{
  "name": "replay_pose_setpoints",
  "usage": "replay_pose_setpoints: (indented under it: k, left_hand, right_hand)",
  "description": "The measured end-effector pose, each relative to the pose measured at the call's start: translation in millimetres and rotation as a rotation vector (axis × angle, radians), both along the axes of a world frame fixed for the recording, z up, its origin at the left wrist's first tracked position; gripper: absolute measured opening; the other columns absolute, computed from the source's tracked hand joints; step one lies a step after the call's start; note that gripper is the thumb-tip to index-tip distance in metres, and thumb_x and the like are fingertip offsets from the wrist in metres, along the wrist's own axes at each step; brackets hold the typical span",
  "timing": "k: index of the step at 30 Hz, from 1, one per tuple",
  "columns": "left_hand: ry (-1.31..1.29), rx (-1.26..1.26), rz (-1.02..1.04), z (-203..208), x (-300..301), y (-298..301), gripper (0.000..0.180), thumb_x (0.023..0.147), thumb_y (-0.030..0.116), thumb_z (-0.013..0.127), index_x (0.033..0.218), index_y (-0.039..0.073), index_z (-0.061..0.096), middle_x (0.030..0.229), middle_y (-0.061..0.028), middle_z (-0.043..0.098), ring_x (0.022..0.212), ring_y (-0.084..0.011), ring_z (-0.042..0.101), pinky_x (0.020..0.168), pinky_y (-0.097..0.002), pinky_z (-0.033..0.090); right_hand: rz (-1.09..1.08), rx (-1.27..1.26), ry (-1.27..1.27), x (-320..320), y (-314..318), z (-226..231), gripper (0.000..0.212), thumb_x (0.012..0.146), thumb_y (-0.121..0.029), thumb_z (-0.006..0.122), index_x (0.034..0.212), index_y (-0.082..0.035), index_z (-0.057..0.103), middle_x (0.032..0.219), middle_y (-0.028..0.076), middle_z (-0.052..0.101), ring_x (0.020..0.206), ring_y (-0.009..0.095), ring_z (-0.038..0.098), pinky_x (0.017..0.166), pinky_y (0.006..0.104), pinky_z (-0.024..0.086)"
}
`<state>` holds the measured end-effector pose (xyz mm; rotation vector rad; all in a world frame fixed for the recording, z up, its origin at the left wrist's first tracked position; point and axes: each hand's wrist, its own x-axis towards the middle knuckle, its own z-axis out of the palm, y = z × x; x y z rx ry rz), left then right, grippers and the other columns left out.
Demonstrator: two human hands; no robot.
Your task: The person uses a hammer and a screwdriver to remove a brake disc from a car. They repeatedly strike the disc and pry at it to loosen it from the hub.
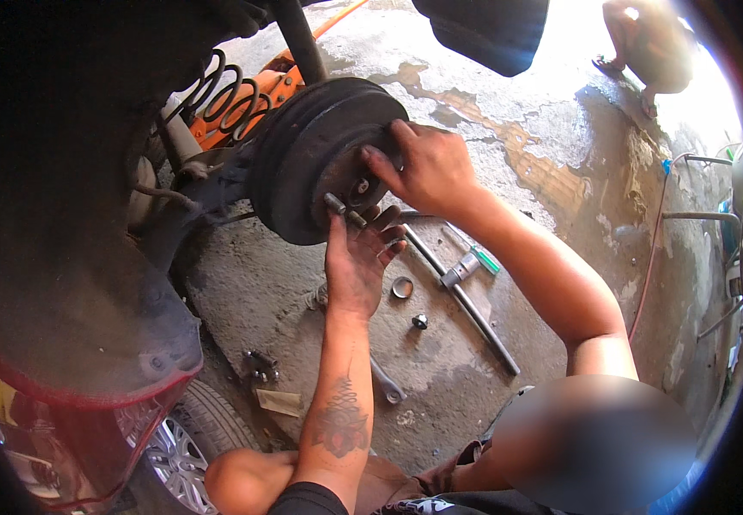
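Note:
A dark brake drum (290,176) with wheel studs (334,203) stands mounted on the car's axle in front of me. My right hand (436,167) grips the drum's upper right edge, thumb on its face; the fingertips behind the rim are hidden. Below the drum's face, my left hand (357,262) is turned palm up with its fingers spread. Its thumb reaches up by the lower studs, and I cannot tell whether it touches them. Dark grime covers that palm. On the floor beneath lie a round metal cap (402,287) and a small nut (420,322).
Right of my left hand lie a long bar with a socket (461,273) and a green-handled screwdriver (485,260). A wrench (387,382) and small bolts (261,365) are nearer. A coil spring (232,93) and orange jack (281,88) stand behind the drum. Another person (646,51) is far right.

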<state>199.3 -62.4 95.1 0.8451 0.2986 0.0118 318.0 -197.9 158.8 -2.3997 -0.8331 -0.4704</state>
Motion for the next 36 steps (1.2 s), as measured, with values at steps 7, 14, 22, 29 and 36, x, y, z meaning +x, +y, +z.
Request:
replay_pose_setpoints:
  k: [7,14,22,29,36]
  left_hand:
    - [-0.008,0.155,0.028,-6.7,5.1,-1.7,0.065,0.104,0.06,0.041,0.132,0.004,0.057,0.125,-0.0149,0.067,0.1,-0.0261,0.066,0.086,-0.0387,0.051]
    - [-0.075,0.217,0.045,-3.2,6.6,-0.9,0.06,0.105,0.056,0.041,0.131,0.004,0.056,0.126,-0.0156,0.066,0.099,-0.0264,0.066,0.082,-0.0393,0.053]
    - [-0.008,0.183,0.008,-10.2,8.0,1.7,0.052,0.106,0.055,0.04,0.121,0.008,0.057,0.122,-0.0172,0.066,0.096,-0.0262,0.066,0.082,-0.0397,0.052]
    - [-0.006,0.124,-0.033,-19.5,12.6,-1.2,0.046,0.106,0.054,0.041,0.115,0.013,0.06,0.122,-0.0124,0.067,0.096,-0.024,0.065,0.084,-0.039,0.052]
    - [-0.061,0.052,-0.073,-26.7,16.7,-3.1,0.045,0.106,0.054,0.042,0.113,0.014,0.063,0.123,-0.0102,0.068,0.096,-0.0235,0.065,0.084,-0.0394,0.053]
  right_hand:
    - [-0.018,0.118,0.046,8.8,1.8,-21.9,0.055,0.099,-0.054,0.052,0.094,-0.001,0.061,0.071,0.02,0.067,0.069,0.041,0.069,0.062,0.0515,0.052]
    - [0.007,0.115,0.145,11.2,-8.5,-27.3,0.059,0.098,-0.055,0.052,0.083,0.0,0.066,0.068,0.023,0.066,0.07,0.042,0.069,0.065,0.053,0.053]
    - [0.06,0.082,0.009,15.3,-10.4,-15.6,0.055,0.094,-0.054,0.058,0.086,0.0,0.069,0.071,0.02,0.069,0.073,0.04,0.071,0.067,0.0493,0.057]
    - [0.131,0.078,-0.077,17.1,-9.7,-6.3,0.053,0.092,-0.053,0.061,0.085,-0.001,0.069,0.073,0.019,0.07,0.073,0.038,0.072,0.067,0.0475,0.057]
    - [0.147,0.054,-0.122,16.5,-5.8,-2.8,0.053,0.093,-0.053,0.062,0.087,-0.001,0.068,0.072,0.018,0.07,0.071,0.038,0.071,0.065,0.0466,0.057]
